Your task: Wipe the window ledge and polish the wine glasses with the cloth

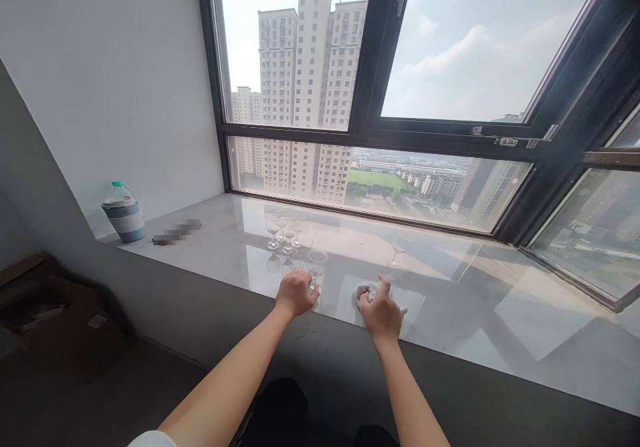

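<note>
My left hand [296, 293] is closed round the lower part of a clear stemmed glass [318, 259], which stands upright near the front edge of the sill. My right hand [383, 315] grips a bunched whitish cloth [363, 292] against the sill, its index finger raised. Several clear stemmed glasses [289, 232] stand in a cluster behind my left hand. Another stemmed glass [397, 254] stands by itself behind my right hand; its upper part is faint against the glare.
The glossy sill [450, 300] runs below a dark-framed window [430, 139]. A blue-and-white cup or tub [125, 220] and a green-capped bottle [119, 189] stand at the left end, beside a blurred-out item [176, 232]. A cardboard box [55, 327] lies below left.
</note>
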Demonstrator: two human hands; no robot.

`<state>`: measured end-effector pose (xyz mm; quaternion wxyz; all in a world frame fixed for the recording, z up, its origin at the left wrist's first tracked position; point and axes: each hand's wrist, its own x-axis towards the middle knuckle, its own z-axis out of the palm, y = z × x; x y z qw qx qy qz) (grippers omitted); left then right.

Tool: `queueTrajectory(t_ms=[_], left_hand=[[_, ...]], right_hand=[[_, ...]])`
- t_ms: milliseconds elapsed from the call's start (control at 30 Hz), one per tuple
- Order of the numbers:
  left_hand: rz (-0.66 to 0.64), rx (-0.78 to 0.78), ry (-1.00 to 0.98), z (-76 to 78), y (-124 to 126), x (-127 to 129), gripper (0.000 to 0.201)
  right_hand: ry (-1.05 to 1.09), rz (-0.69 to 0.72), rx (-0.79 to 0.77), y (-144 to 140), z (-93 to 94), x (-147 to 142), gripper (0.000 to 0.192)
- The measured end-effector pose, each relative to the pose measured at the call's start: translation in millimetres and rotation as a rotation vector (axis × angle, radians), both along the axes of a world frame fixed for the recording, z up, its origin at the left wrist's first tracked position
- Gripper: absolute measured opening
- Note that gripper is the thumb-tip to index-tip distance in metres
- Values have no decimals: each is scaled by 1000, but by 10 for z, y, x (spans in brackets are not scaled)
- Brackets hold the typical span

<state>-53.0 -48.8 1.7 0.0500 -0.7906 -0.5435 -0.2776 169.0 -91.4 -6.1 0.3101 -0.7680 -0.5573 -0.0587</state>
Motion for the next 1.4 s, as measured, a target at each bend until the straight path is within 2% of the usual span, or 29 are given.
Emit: queueTrajectory(t_ms=[200,333,400,467,533,600,700,767,833,900,1000,1133,1400], left_hand=[[12,11,-7,1,-5,5,16],[9,21,4,-5,0,-1,17],[14,24,14,-8,3,-3,18],[20,23,22,-7,0,-3,19],[24,17,26,3,-10,1,19],[26,10,30,19,-24,7,18],[32,-3,31,46,-41,16,17],[41,-22,33,57,-43,19,17],[51,-44,35,63,-41,19,16],[49,-61,31,67,-37,18,14],[32,-95,16,81,-40,18,15],[36,-130,0,88,-42,17,17],[20,-68,-2,18,-7,-3,19]], right_hand=[[-10,16,21,-27,5,-13,47],[44,36,133,39,76,22,42],[66,56,261,117,209,6,41],[82,107,418,213,423,-77,40],[96,141,561,312,685,-236,36],[107,166,629,401,929,-451,34],[51,327,570,495,1123,-782,35],[-35,468,455,526,1112,-946,37],[-116,549,334,532,1028,-1044,35],[-159,549,251,516,930,-1087,35],[-195,532,214,461,854,-1102,42],[-223,574,173,381,911,-1129,51],[-271,606,60,332,1047,-1176,63]])
